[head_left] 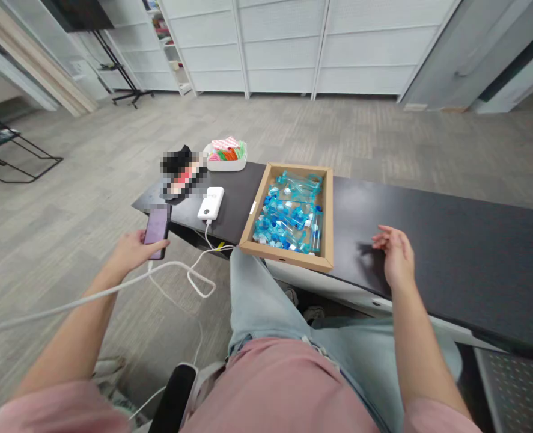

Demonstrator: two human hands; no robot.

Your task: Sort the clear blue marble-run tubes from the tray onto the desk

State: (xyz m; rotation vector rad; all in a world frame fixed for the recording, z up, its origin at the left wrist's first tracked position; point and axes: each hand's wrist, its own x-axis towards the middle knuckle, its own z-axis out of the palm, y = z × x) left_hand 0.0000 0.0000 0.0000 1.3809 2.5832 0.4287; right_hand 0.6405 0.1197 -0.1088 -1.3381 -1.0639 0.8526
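Pink shirt (pixel 284 391) cloth is closest, with a white cord (pixel 113 290) crossing in front of the left arm. The left hand (pixel 133 249) is closed on a phone (pixel 157 228), near the left end of the dark table (pixel 450 240). Its thumb lies over the front, maybe so the phone won't slip, and the screen tips up, maybe so it is easy to see. A white block (pixel 211 203) sits near the phone, with a cord in its near end. The box (pixel 286 260) stands on the table by the person's knees, perhaps to be easy to reach. Its low walls seem to keep the blue bits (pixel 277 225) from rolling away.

Both arms reach forward, and the hands are wide apart, one on each side of the box. The right hand (pixel 396 255) holds nothing. It hangs over the table with its fingers loosely bent, pointing toward the box.
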